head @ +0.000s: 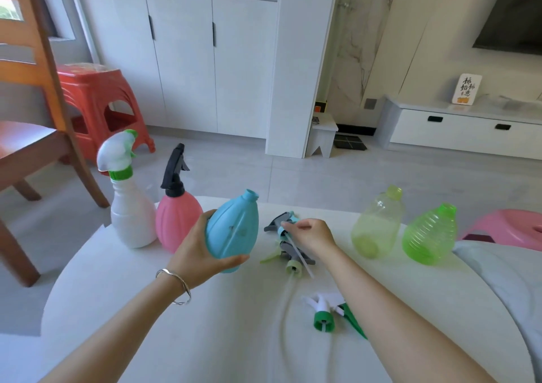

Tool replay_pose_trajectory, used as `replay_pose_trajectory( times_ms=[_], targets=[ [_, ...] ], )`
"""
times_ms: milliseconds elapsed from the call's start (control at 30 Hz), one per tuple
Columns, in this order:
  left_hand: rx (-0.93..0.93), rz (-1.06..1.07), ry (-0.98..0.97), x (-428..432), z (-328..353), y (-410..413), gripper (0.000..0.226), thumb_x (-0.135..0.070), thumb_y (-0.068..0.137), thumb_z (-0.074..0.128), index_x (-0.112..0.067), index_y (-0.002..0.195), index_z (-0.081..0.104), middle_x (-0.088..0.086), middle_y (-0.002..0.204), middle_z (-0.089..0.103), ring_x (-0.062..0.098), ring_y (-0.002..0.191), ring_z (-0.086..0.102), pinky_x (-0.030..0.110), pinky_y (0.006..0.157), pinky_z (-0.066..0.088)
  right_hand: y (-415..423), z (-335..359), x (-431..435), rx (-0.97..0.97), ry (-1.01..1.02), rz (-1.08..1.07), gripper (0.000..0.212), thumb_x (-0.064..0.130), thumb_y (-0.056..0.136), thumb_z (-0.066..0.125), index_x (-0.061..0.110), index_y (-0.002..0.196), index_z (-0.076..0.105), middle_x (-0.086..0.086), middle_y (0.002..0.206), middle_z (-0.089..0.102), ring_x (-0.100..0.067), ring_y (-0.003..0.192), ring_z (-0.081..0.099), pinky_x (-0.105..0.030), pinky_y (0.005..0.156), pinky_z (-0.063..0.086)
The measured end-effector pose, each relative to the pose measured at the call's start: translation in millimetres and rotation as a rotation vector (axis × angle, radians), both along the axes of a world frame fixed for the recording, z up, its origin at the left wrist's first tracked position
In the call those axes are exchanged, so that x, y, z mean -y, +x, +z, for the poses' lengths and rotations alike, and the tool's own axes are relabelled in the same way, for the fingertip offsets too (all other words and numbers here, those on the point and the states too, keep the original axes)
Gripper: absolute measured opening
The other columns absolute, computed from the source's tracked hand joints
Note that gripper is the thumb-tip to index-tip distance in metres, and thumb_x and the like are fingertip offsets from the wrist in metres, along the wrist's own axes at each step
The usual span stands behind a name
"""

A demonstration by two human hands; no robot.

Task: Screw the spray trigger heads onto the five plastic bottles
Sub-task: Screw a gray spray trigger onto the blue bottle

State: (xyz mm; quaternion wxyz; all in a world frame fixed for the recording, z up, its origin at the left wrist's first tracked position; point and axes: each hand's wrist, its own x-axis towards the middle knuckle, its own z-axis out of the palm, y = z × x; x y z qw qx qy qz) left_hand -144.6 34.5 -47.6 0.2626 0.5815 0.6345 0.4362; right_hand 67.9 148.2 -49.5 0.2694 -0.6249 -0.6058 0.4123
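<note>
My left hand (202, 247) grips the blue bottle (233, 230), tilted above the white table (176, 324), its neck bare. My right hand (311, 234) pinches the grey and blue trigger head (277, 223) lying on the table, its dip tube trailing toward me. A grey and pale green trigger head (293, 258) lies just below it. A green and white trigger head (324, 313) lies nearer me. At the left stand a white bottle (133, 215) with a white-green head and a pink bottle (176, 221) with a black head. A yellowish clear bottle (377, 225) and a green ribbed bottle (429, 236) stand capless at the right.
A wooden chair (35, 136) and red plastic stool (96, 106) stand left beyond the table. A pink stool (510, 228) sits at the right, beside a grey cloth (504, 271) on the table's right edge. White cabinets line the far wall.
</note>
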Motion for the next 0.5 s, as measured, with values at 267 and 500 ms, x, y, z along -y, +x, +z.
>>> replay_pose_trajectory(
  times_ms=[267, 500],
  targets=[
    [0.006, -0.023, -0.019, -10, -8, -1, 0.095, -0.046, 0.052, 0.087, -0.033, 0.130, 0.035, -0.016, 0.119, 0.054, 0.006, 0.108, 0.055, 0.026, 0.085, 0.050, -24, -2, -4, 0.154, -0.046, -0.071, 0.040, 0.038, 0.074, 0.071, 0.016, 0.048, 0.049, -0.005, 0.051, 0.047, -0.022, 0.052, 0.045, -0.029, 0.053, 0.031],
    [-0.032, -0.099, -0.032, -2, 2, -1, 0.091, -0.049, 0.052, 0.086, -0.039, 0.125, 0.033, -0.019, 0.117, 0.052, -0.001, 0.104, 0.054, 0.017, 0.078, 0.048, -1, 28, 14, -0.535, -0.157, -0.132, 0.017, 0.034, 0.077, 0.073, 0.019, 0.082, 0.069, -0.001, 0.082, 0.062, -0.014, 0.074, 0.052, -0.021, 0.066, 0.041]
  ],
)
